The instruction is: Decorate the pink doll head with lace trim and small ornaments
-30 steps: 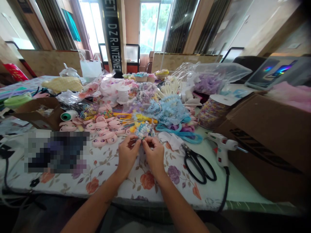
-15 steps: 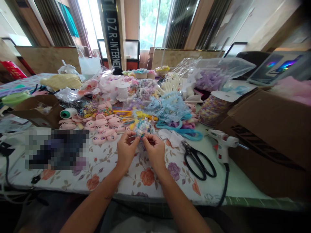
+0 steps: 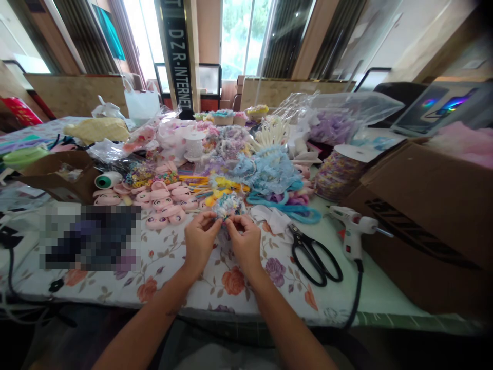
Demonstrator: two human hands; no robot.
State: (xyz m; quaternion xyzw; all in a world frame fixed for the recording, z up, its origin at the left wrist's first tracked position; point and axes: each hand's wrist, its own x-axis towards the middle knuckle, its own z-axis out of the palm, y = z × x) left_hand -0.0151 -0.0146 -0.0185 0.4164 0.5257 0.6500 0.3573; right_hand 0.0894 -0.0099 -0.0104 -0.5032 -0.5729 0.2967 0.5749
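A small fluffy clump of white, blue and yellow yarn (image 3: 230, 204) is pinched between my two hands above the flowered tablecloth (image 3: 165, 293). My left hand (image 3: 200, 237) grips its near left edge with thumb and fingertips. On the near right edge, the thumb and fingers of my right hand (image 3: 245, 239) are closed the same way. The two thumbs nearly meet at the bottom of the clump. Yellow pieces (image 3: 219, 194) show just behind it, and a blue fluffy heap (image 3: 265, 168) lies farther back.
Black-handled scissors (image 3: 314, 254) and a white glue gun (image 3: 350, 231) lie to the right, beside a large cardboard box (image 3: 419, 226). Several pink shoe-shaped pieces (image 3: 165, 203) cluster on the left. A spool of multicoloured yarn (image 3: 341, 172) stands behind the glue gun.
The yarn clump has tilted and sunk slightly toward me between my fingers, showing a rounder top. Both hands keep their pinch and have barely shifted.
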